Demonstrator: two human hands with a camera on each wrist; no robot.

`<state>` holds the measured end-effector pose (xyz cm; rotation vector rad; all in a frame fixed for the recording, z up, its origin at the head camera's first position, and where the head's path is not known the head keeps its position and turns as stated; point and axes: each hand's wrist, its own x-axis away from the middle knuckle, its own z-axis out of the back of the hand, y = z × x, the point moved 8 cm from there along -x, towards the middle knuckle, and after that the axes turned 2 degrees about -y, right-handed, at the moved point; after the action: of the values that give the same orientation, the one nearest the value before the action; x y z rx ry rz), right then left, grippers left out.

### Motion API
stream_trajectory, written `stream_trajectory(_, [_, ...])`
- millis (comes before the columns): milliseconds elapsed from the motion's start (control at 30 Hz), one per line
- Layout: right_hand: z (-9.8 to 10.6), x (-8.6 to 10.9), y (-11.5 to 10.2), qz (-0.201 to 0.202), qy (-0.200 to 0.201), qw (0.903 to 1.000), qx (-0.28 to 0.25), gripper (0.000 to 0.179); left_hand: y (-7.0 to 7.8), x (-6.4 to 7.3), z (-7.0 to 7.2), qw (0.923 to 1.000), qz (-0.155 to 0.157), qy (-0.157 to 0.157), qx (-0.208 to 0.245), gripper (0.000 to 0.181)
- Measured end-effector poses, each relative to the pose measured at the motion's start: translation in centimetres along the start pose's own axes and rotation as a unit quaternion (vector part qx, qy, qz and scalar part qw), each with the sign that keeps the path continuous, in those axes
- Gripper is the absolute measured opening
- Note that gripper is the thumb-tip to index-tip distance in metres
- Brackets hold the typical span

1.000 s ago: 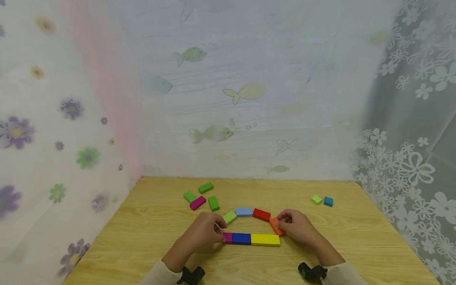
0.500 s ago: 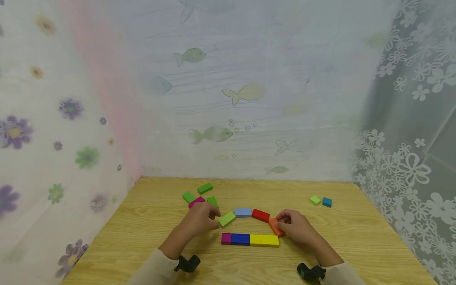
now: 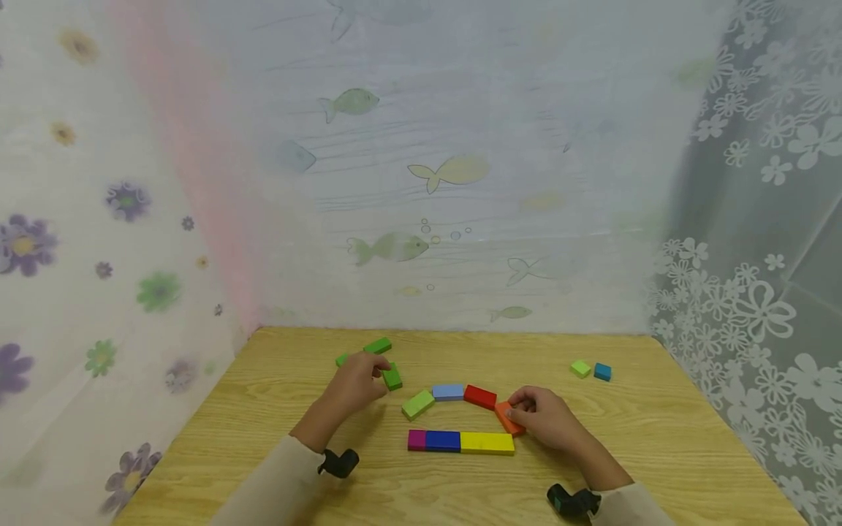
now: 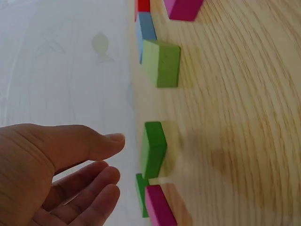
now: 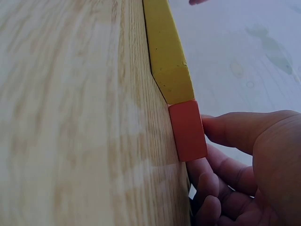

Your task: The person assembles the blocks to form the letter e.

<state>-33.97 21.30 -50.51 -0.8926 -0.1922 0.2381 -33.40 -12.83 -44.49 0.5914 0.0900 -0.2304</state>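
Note:
My right hand (image 3: pixel 551 420) pinches an orange block (image 5: pixel 188 132) between thumb and fingers, at the right end of an arc. That arc continues leftward through a red block (image 3: pixel 480 397), a light blue block (image 3: pixel 448 393) and a light green block (image 3: pixel 417 405). In front lies a straight row: magenta block (image 3: pixel 416 440), dark blue block (image 3: pixel 443 441) and yellow section (image 3: pixel 487 443). My left hand (image 3: pixel 354 383) holds nothing, thumb and fingers apart, beside a green block (image 4: pixel 153 150) and a loose magenta block (image 4: pixel 160 205). In the head view the hand hides that magenta block.
Another green block (image 3: pixel 378 345) lies behind my left hand, and a further one is mostly covered by it. At the back right sit a small lime block (image 3: pixel 580 369) and a small blue block (image 3: pixel 602 372). A patterned curtain (image 3: pixel 460 219) hangs along the wooden table's far edge.
My left hand has left the magenta end of the front row and moved back and left to the loose blocks. The right hand stays on the orange block.

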Motion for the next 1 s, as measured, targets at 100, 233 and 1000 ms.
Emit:
stream_trajectory(100, [0.1, 0.0, -0.1, 0.002, 0.002, 1.0000, -0.001, 0.019, -0.6, -0.5, 0.1, 0.9999, 0.008, 0.005, -0.009, 0.039])
stream_trajectory(233, [0.2, 0.1, -0.3, 0.004, 0.008, 1.0000, 0.001, 0.020, -0.8, -1.3, -0.3, 0.9981, -0.021, 0.007, -0.057, 0.041])
stream_trajectory(1000, [-0.1, 0.2, -0.3, 0.000, 0.002, 1.0000, 0.002, 0.019, -1.6, -2.9, -3.2, 0.9758, -0.131, -0.041, -0.170, 0.034])
